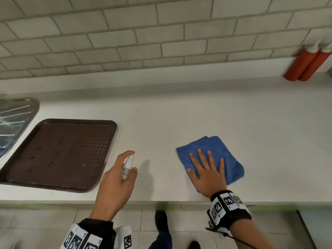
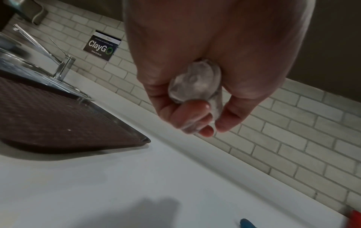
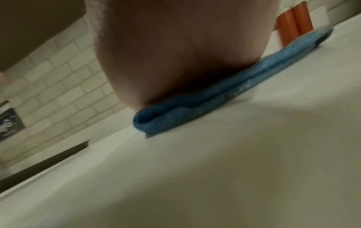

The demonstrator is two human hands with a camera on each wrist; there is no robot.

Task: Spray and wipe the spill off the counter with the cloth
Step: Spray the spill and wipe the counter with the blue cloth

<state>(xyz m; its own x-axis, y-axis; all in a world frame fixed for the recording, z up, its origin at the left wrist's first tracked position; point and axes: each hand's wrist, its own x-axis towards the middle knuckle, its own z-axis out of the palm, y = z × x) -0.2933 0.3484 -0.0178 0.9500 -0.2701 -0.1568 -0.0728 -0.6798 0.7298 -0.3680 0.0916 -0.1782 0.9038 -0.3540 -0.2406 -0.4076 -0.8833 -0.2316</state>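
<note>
A folded blue cloth (image 1: 213,155) lies on the white counter (image 1: 179,114), right of centre near the front edge. My right hand (image 1: 206,169) presses flat on it with fingers spread straight; the right wrist view shows the palm on the blue cloth (image 3: 215,98). My left hand (image 1: 122,169) hovers above the counter left of the cloth and grips a small clear spray bottle (image 1: 127,167), index finger curled over its top. In the left wrist view the fingers wrap the spray bottle (image 2: 195,86). No spill shows plainly on the counter.
A dark brown tray (image 1: 59,155) lies on the counter at the left, beside a steel sink drainer (image 1: 14,119) with a tap (image 2: 62,66). Two orange cylinders (image 1: 307,65) stand at the back right against the tiled wall. The counter's front edge runs just below my hands.
</note>
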